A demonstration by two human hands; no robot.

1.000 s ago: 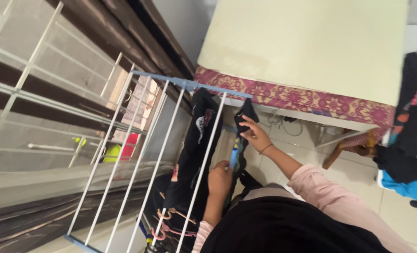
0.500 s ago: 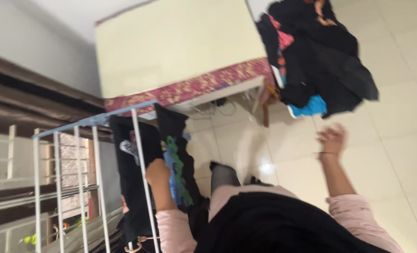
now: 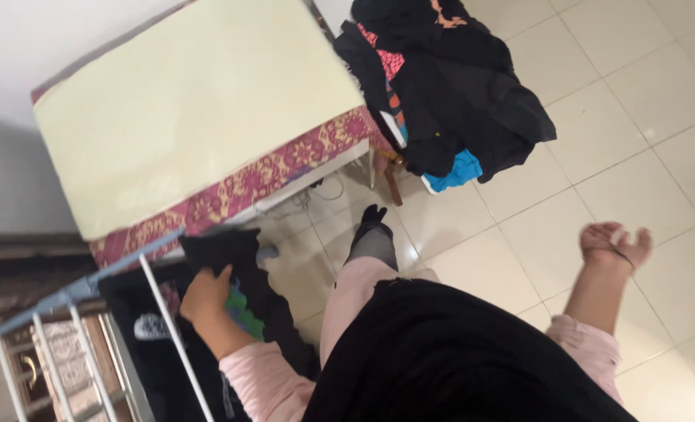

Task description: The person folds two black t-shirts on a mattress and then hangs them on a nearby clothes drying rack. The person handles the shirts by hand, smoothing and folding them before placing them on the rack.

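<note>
— What changed?
— My right hand [image 3: 615,248] has swung lower, fingers loosely spread, empty. My left hand [image 3: 204,294] still pinches the black garment [image 3: 230,254].
— Where's that?
— Draped over the drying rack [image 3: 171,328] top rail, long axis hanging down.

White drying rack [image 3: 168,320] under draped black garment [image 3: 230,258]

Glossy, smooth ceramic floor tiles [image 3: 551,234] reflect light. The drying rack [image 3: 164,312] looks like painted metal rod. Black garment [image 3: 230,258] on it is matt cloth, like the far clothes pile [image 3: 457,101].
</note>
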